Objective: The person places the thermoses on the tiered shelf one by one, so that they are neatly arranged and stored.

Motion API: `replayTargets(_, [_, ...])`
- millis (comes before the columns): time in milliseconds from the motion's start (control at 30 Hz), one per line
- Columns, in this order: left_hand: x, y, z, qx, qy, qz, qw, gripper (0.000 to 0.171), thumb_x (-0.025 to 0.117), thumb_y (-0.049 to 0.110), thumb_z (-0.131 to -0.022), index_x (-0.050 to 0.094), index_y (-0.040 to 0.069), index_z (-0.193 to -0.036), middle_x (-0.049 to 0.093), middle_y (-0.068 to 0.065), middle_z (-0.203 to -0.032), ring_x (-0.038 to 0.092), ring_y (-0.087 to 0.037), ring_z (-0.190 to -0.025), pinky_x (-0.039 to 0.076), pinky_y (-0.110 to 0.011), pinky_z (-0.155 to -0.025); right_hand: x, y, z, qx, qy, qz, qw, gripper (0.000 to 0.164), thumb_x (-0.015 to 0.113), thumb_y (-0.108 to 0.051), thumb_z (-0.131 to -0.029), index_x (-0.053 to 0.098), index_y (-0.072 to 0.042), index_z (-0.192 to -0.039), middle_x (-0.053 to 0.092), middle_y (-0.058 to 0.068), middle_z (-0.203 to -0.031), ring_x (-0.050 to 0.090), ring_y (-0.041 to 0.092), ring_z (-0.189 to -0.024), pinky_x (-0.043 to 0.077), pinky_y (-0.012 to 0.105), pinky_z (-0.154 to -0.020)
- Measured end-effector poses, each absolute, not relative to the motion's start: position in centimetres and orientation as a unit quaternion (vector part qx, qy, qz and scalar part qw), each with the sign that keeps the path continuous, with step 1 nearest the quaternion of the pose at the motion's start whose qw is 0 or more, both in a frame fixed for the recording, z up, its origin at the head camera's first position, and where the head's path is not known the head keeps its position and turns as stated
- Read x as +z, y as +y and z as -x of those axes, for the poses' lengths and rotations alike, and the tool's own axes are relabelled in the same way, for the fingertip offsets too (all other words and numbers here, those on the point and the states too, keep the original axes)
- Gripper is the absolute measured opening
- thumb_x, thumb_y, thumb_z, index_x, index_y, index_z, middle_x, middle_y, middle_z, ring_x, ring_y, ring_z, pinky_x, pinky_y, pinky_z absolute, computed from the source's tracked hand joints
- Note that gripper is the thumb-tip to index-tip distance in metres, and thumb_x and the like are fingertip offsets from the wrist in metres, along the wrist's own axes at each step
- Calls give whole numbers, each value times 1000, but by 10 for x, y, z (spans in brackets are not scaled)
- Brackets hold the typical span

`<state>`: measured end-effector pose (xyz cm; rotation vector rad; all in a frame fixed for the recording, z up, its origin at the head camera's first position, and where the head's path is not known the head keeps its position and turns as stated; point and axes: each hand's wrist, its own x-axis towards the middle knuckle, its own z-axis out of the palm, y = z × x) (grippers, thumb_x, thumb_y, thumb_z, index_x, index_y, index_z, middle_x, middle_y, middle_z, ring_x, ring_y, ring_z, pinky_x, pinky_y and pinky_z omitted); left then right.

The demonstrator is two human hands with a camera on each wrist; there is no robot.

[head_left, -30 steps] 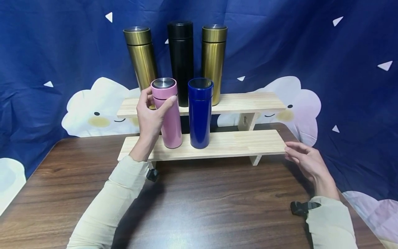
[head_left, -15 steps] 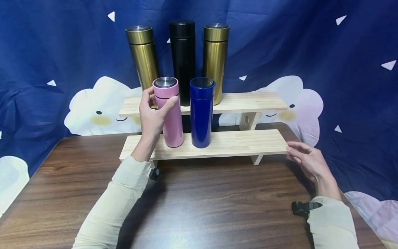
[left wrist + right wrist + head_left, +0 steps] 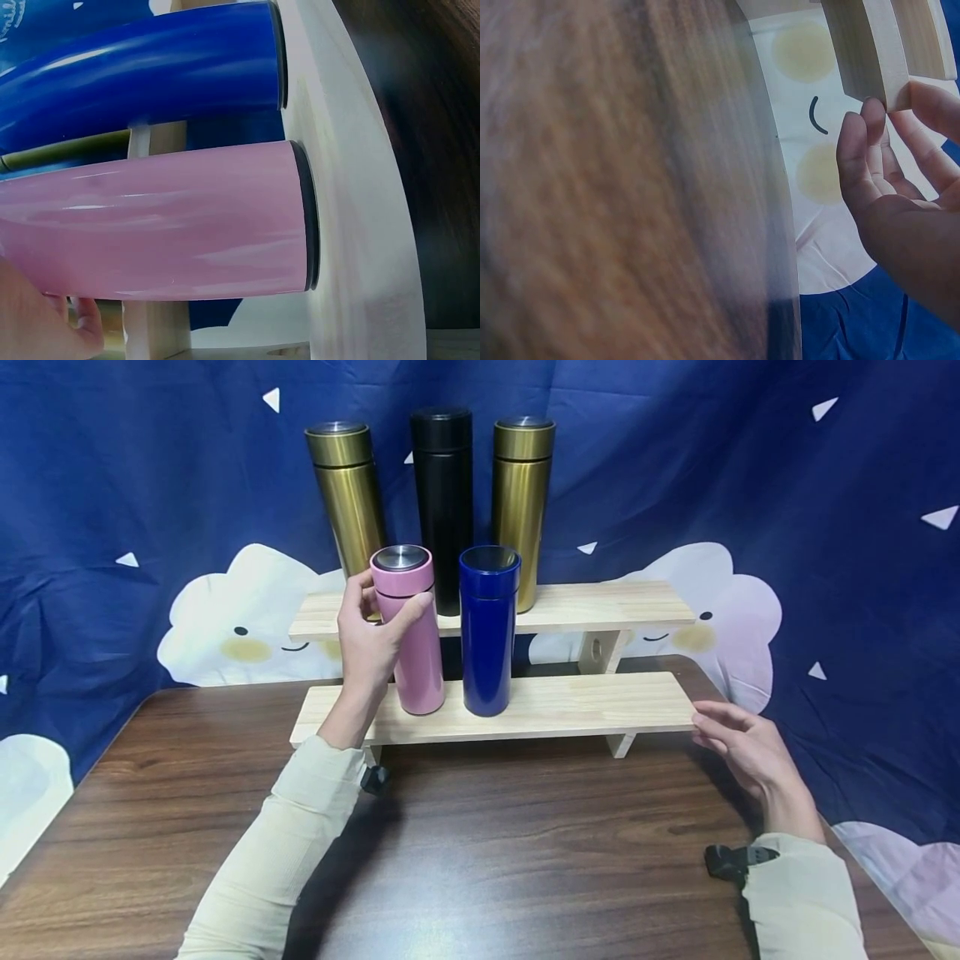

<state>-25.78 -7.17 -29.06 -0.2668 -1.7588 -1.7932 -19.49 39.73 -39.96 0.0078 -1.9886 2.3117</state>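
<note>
My left hand [image 3: 371,639] grips a pink thermos bottle [image 3: 422,660] near its top, thumb in front and fingers behind. The bottle stands upright on the lower board of a two-tier wooden shelf [image 3: 585,702]; in the left wrist view its dark base [image 3: 311,217] rests against the board. Close on its right stands a blue thermos bottle [image 3: 487,643]. At the lower board's right end, my right hand [image 3: 746,756] pinches the corner with its fingertips; the right wrist view shows the fingers [image 3: 922,112] at the board's end [image 3: 889,67].
On the upper board stand a gold bottle [image 3: 348,502], a black bottle [image 3: 444,510] and another gold bottle [image 3: 522,510]. The shelf stands at the back of a brown wooden table [image 3: 525,827]. Behind hangs a dark blue cloth [image 3: 675,460] with cloud prints.
The whole view has shifted slightly. Both hands keep their places on the pink bottle and the shelf's end, and no bottle has visibly moved on the boards.
</note>
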Motion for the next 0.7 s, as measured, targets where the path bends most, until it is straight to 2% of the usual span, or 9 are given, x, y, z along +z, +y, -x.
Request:
replayTargets(333, [-294,-72,257,-677,-663,99,304,64,87,28,-76,60,15,-133,62,-3,-103,55,-17,-96,45,-32,-79,-401,397,195,748,-662,-2,45,20,69,2,-93,77,-16,-99,72,-4,-93,70,8,-81,56,21,-75])
replayTargets(533, [-298,-76,256,-683,-661,101,294,67,86,28,-77,57,17,-137,62,-4,-110,55,-17,-101,44,-32,-81,-398,397,194,737,-674,-3,46,18,69,0,-94,77,-16,-100,71,-5,-94,69,8,-80,56,20,-74])
replayTargets(700, [-301,-81,251,-680,-673,97,274,73,87,28,-77,52,20,-141,62,-6,-119,56,-19,-107,45,-30,-86,-388,400,193,708,-702,6,78,20,69,-4,-96,76,-22,-98,73,-11,-93,70,3,-79,54,16,-73])
